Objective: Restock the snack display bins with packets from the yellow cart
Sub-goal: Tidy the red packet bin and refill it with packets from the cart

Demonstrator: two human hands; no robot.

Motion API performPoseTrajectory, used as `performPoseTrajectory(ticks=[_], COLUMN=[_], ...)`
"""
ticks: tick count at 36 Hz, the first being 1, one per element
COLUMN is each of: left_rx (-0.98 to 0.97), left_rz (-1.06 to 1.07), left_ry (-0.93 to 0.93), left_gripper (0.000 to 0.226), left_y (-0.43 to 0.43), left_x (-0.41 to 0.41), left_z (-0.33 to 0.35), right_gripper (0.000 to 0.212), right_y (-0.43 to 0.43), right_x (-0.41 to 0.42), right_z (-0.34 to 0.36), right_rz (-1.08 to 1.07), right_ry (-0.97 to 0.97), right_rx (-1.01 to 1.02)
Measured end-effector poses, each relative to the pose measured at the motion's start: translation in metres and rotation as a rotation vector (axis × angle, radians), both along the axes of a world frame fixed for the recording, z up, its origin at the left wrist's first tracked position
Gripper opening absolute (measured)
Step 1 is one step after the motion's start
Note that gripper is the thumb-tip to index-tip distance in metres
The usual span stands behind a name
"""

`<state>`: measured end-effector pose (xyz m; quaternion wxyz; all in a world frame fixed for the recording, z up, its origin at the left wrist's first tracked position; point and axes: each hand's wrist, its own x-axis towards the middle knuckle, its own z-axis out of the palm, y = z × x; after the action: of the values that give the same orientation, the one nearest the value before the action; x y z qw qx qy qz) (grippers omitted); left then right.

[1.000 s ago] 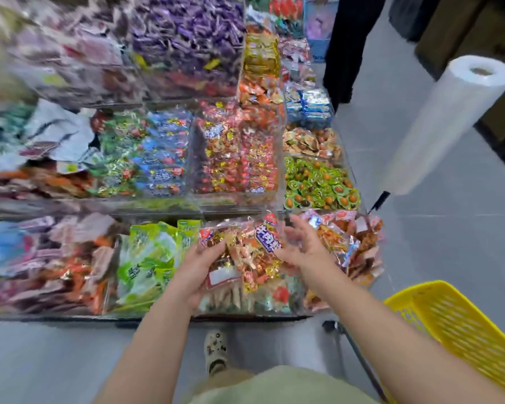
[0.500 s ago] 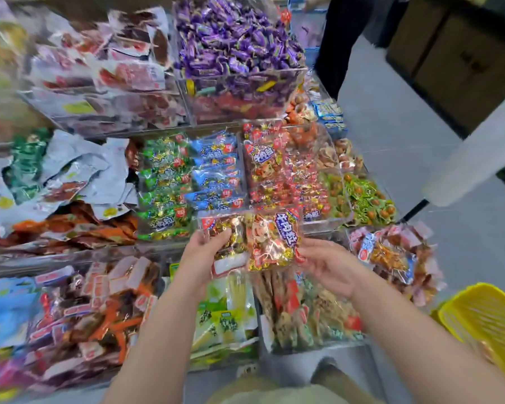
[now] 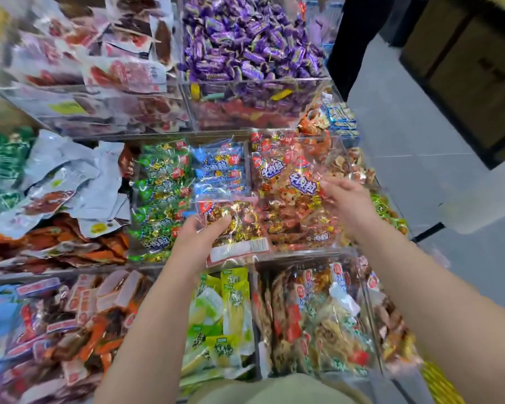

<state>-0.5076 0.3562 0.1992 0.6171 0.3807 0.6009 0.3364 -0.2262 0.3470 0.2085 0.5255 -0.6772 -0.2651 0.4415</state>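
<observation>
Over the clear snack bins [image 3: 301,248], your left hand [image 3: 197,244] grips a gold-flecked packet [image 3: 236,220]; your right hand [image 3: 349,204] pinches a red packet [image 3: 292,185].

- tiered clear display bins [image 3: 254,80], grey floor [image 3: 405,135] to their right
- top tier: purple-wrapped candies [image 3: 245,48], red-and-white packets [image 3: 114,71]
- middle tier: silver pouches [image 3: 70,182], green packets [image 3: 161,199], blue packets [image 3: 219,167], red packets [image 3: 286,205]
- bottom tier: yellow-green packets [image 3: 228,304], orange-and-pink packets [image 3: 79,325]

"牛肉粒" stands in blue characters on the red packet [image 3: 302,182] in the right middle-row bin. It shows again on the green packets [image 3: 158,243] and blue packets [image 3: 216,166] to its left. Print on the far purple sweets [image 3: 245,53] is unreadable.
</observation>
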Motion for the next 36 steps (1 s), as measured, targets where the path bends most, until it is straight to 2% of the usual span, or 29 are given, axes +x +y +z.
performPoseTrajectory(ticks=[2, 3, 6, 8, 9, 12, 13, 15, 18, 21, 24, 28, 34, 36], left_rx=[0.015, 0.019, 0.019, 0.009, 0.004, 0.005, 0.001, -0.009, -0.008, -0.002, -0.014, -0.03, -0.014, -0.021], left_rz=[0.015, 0.032, 0.101, 0.122, 0.121, 0.12, 0.116, 0.11, 0.098, 0.068, 0.069, 0.087, 0.073, 0.081], left_ry=[-0.025, -0.039, -0.065, -0.044, -0.034, -0.039, -0.039, -0.031, -0.069, -0.103, -0.091, -0.128, -0.15, -0.175], left_gripper=[0.094, 0.093, 0.068, 0.064, 0.063, 0.041, 0.043, 0.051, 0.044, 0.033, 0.035, 0.031, 0.035, 0.035], left_y=[0.009, 0.014, 0.027, 0.034, 0.038, 0.045, 0.046, 0.048, 0.048, 0.046, 0.045, 0.045, 0.043, 0.044], left_x=[-0.001, -0.001, -0.001, -0.002, -0.002, -0.003, -0.002, -0.001, 0.0, 0.002, 0.003, 0.004, 0.004, 0.005], left_z=[0.007, 0.009, 0.015, 0.016, 0.015, 0.012, 0.011, 0.009, 0.004, 0.003, 0.001, 0.001, 0.003, 0.004], right_gripper=[0.003, 0.004, 0.012, 0.009, 0.008, 0.012, 0.016, 0.034, 0.075, 0.111, 0.13, 0.126, 0.093, 0.09], right_y=[0.029, 0.042, 0.077, 0.093, 0.099, 0.11, 0.11, 0.106, 0.093, 0.079, 0.065, 0.056, 0.066, 0.077], right_x=[0.005, 0.006, 0.002, -0.003, -0.006, -0.01, -0.01, -0.009, -0.007, -0.004, -0.002, -0.002, -0.01, -0.011], right_z=[0.002, 0.002, 0.001, -0.003, -0.007, -0.02, -0.026, -0.038, -0.055, -0.069, -0.079, -0.084, -0.07, -0.068], right_rz=[0.087, 0.147, 0.35, 0.462, 0.486, 0.472, 0.451, 0.379, 0.316, 0.373, 0.468, 0.499, 0.388, 0.357], right_ry=[-0.205, -0.269, -0.426, -0.472, -0.474, -0.474, -0.515, -0.609, -0.557, -0.512, -0.54, -0.625, -0.635, -0.663], right_rx=[-0.022, -0.026, -0.084, -0.124, -0.132, -0.063, -0.023, 0.021, -0.008, -0.078, -0.137, -0.105, 0.143, 0.184])
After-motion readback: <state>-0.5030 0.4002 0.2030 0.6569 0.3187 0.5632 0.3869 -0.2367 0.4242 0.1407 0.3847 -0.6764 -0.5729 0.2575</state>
